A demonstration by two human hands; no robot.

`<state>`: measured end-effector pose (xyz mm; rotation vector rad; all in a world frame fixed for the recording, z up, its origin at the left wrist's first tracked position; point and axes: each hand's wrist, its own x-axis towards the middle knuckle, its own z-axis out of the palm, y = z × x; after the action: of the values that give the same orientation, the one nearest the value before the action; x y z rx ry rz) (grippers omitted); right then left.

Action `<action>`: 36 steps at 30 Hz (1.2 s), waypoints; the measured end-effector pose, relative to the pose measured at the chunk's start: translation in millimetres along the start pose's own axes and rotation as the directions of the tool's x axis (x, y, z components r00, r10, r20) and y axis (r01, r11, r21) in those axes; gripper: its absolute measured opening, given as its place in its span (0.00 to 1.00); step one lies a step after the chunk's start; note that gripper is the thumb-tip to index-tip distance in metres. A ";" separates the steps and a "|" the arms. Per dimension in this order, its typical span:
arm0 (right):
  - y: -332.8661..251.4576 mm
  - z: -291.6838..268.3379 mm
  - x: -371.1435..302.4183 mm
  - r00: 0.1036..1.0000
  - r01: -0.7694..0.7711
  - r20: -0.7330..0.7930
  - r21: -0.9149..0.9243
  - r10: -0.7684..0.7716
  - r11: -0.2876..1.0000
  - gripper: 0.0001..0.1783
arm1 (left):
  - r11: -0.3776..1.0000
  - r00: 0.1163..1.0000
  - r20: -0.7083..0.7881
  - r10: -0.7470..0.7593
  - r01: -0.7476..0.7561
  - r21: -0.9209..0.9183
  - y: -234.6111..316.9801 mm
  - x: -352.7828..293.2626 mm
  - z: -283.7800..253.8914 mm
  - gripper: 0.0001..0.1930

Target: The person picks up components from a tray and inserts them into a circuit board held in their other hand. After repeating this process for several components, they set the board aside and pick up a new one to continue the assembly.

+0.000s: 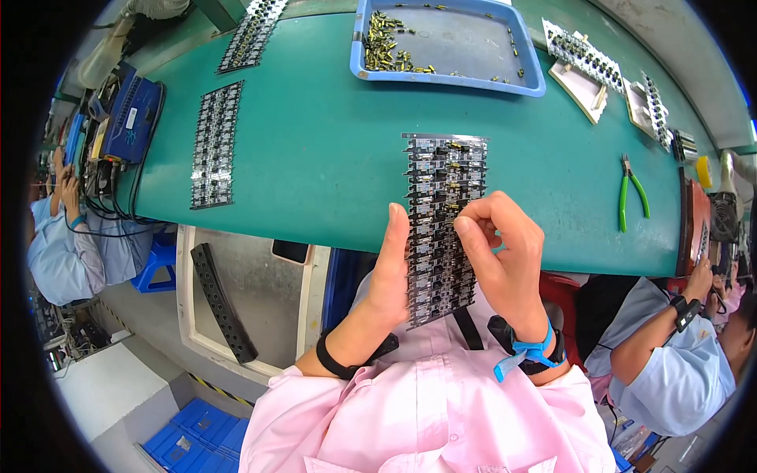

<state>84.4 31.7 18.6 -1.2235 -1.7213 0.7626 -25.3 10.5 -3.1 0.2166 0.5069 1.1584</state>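
From my remote feed: one long circuit board panel (432, 236), dark, ranked with small parts, raised in front of the wearer's pink shirt (434, 402). Its top end lies over the desk (315, 158); its lower end reaches past the near edge. Slight tilt.

Left hand (386, 276): clamped on the panel's left edge, thumb pointing up along it, other fingers hidden. Right hand (509, 248): over the panel's right side, thumb and forefinger close together at its face, beside a gold-coloured part. I cannot tell whether the tips meet or pinch anything. The two hands are apart, the panel between them.

Elsewhere on the desk, I note:
- Far edge, middle: blue tray (461, 35), gold-coloured pieces (378, 47) heaped mostly at its left end.
- Left part: a second panel (214, 146), with a third panel (251, 35) beyond it toward the far edge.
- Far right corner area: a pale board (583, 55) on a light stand (579, 91).
- Near the right edge: green-handled pliers (632, 193), handles toward the near edge.

Beyond the right edge, a co-worker's light blue sleeve (670, 363).
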 end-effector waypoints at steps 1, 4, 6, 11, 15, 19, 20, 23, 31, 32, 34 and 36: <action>0.1 -0.2 -0.1 1.000 0.000 0.004 0.001 0.000 1.000 0.03 | 1.000 1.000 -0.004 0.000 0.000 -0.007 -0.6 0.3 -0.5 0.31; 0.0 1.0 0.1 1.000 0.004 0.008 0.000 -0.004 1.000 0.03 | 1.000 1.000 -0.012 -0.001 0.000 -0.023 -0.3 0.3 -1.7 0.30; -1.5 2.9 0.9 1.000 0.013 0.007 -0.005 -0.013 1.000 0.03 | 1.000 1.000 -0.008 -0.002 0.002 -0.003 2.4 -0.5 -1.4 0.30; -10.2 11.4 5.2 0.998 0.058 0.014 -0.038 -0.057 0.998 0.04 | 1.000 1.000 -0.007 0.018 -0.018 -0.016 11.6 -2.9 -3.0 0.29; -15.5 18.9 10.1 0.996 0.083 0.038 -0.102 -0.079 0.991 0.04 | 0.999 0.999 -0.030 0.040 -0.039 0.020 21.3 -5.2 -5.7 0.29; -21.2 25.3 14.1 0.991 0.135 0.039 -0.125 -0.132 0.983 0.04 | 0.999 0.998 0.041 0.053 -0.053 -0.002 29.8 -7.2 -12.4 0.29; -20.9 24.6 15.1 0.992 0.113 0.068 -0.126 -0.105 0.986 0.05 | 0.999 0.998 0.041 0.053 -0.053 -0.003 31.1 -7.4 -12.8 0.29; -21.1 23.5 18.6 0.990 0.069 0.127 -0.129 -0.052 0.989 0.07 | 0.999 0.999 0.032 0.041 -0.040 -0.029 34.0 -7.8 -12.4 0.29; -20.1 23.6 22.2 0.970 -0.204 -0.104 0.147 0.220 0.968 0.29 | 0.997 0.997 0.056 0.046 -0.043 -0.063 33.4 -5.2 0.2 0.29; -14.6 23.3 21.7 0.973 -0.214 -0.043 0.193 0.226 0.958 0.31 | 0.997 0.997 0.058 0.045 -0.042 -0.061 33.1 -4.5 -0.2 0.29; -6.3 22.0 22.3 0.971 -0.239 0.079 0.280 0.226 0.930 0.33 | 0.996 0.997 0.036 0.067 -0.065 -0.055 32.8 -3.5 -0.9 0.29; -3.6 20.5 28.0 0.968 -0.249 0.108 0.294 0.227 0.923 0.33 | 0.996 0.997 0.027 0.077 -0.076 -0.048 32.5 -1.5 -1.2 0.29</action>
<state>60.5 57.0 21.0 -1.2110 -1.4563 1.1853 -53.0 21.9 9.9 0.2132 0.4485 1.2393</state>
